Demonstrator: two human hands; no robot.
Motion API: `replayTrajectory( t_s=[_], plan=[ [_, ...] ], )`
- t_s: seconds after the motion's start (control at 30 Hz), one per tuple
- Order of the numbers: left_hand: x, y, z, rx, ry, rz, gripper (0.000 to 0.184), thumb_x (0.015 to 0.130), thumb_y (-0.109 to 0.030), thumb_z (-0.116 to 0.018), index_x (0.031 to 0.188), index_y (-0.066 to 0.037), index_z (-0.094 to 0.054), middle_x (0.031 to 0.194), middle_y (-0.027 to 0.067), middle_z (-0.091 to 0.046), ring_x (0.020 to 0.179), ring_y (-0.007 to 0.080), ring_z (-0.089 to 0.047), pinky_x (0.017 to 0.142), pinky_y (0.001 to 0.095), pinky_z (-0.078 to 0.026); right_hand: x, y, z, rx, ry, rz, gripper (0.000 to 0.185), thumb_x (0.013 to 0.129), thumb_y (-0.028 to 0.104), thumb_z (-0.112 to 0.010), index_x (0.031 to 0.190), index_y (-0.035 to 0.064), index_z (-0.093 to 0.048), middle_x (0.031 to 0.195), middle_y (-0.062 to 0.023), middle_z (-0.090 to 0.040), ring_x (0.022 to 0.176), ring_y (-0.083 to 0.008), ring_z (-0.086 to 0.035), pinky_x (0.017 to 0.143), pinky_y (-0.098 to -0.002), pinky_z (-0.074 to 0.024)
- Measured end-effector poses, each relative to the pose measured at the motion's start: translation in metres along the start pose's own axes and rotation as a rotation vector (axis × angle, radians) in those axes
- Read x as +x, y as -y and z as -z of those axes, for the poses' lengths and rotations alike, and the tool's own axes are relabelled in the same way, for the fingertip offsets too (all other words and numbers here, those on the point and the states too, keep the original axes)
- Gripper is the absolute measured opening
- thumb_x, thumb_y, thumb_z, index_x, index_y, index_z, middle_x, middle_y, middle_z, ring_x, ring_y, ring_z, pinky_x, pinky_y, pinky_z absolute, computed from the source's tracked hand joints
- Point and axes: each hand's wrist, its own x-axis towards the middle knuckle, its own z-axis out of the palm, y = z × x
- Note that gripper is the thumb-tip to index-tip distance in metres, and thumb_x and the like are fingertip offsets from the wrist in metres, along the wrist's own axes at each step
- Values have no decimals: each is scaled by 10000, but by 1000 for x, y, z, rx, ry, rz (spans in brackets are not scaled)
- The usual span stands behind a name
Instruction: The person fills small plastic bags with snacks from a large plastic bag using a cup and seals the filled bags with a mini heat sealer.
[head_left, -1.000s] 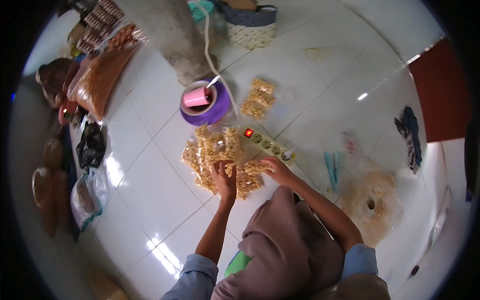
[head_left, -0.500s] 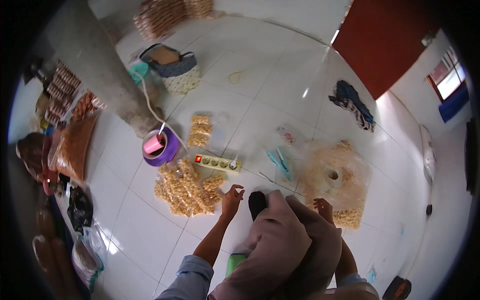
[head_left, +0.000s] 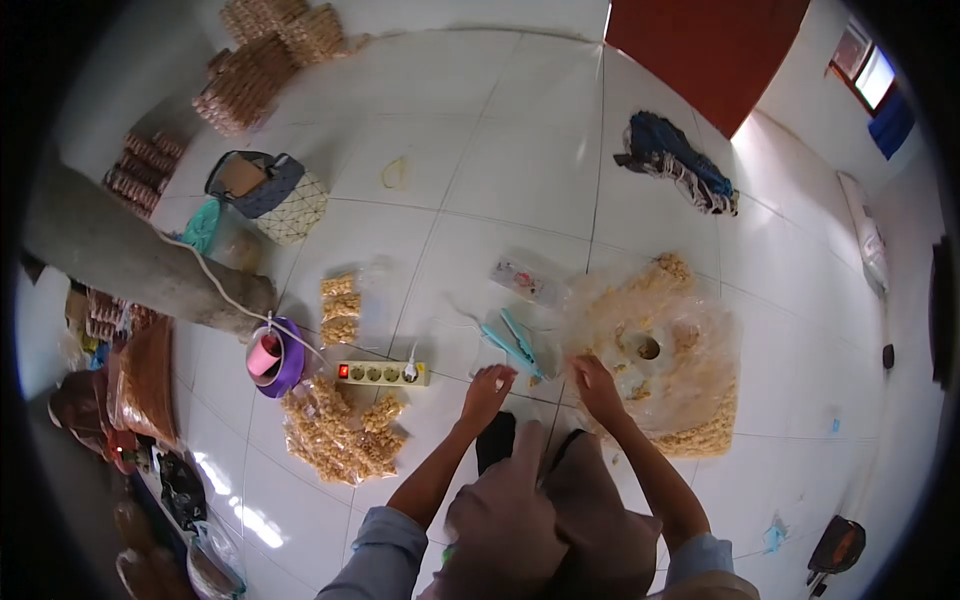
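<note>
My left hand (head_left: 487, 394) is low over the floor in front of my feet, its fingers curled together; whatever may be between them is too small to make out. Just beyond it lies a light-blue hair straightener (head_left: 512, 340), its two arms spread apart. My right hand (head_left: 597, 388) is at the near left edge of a large clear plastic bag (head_left: 640, 300) of yellowish puffed snacks (head_left: 700, 430). Its fingers are bent but slightly apart, with nothing visible in them. A dark round opening (head_left: 649, 347) shows in the bag's middle.
Left of my hands are filled snack packets (head_left: 340, 435), a power strip (head_left: 383, 373) with one plug, and a purple bowl (head_left: 287, 375) holding a pink cup. Three small packets (head_left: 341, 308) lie beyond. A patterned tote bag (head_left: 285, 200) stands near a pillar (head_left: 140, 260).
Both hands have come toward each other and forward, nearer the hair straightener. My right hand has come out from beside my knee. The camera view has shifted, and my legs appear lower.
</note>
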Motion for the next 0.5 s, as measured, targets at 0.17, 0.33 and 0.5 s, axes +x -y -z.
replayTrajectory(
  t_s=[0.17, 0.33, 0.5],
  plan=[
    [101, 9, -35, 101, -12, -246, 264, 786, -53, -556, 1048, -29, -533, 1053, 140, -550, 1055, 316, -472, 931, 392, -361, 78, -44, -56, -181, -13, 281, 404, 754, 22, -576, 1143, -6, -472, 1144, -189, -496, 1105, -334, -463, 923, -388, -400],
    [152, 7, -68, 330, 56, -345, 467, 816, -125, -555, 1246, -23, -402, 1298, 167, -395, 1243, 344, -328, 1019, 477, -275, 101, -69, -44, -340, -135, -69, 449, 725, 25, -597, 1151, 8, -458, 1115, -177, -500, 1066, -327, -477, 882, -395, -420],
    [140, 23, -75, 635, 180, -211, 554, 851, -219, -530, 1319, -20, -311, 1406, 142, -262, 1313, 283, -244, 1058, 533, -139, 96, -86, -35, -324, -243, -164, 354, 738, -4, -555, 1090, 6, -519, 1032, -148, -535, 968, -324, -501, 819, -395, -429]
  ],
)
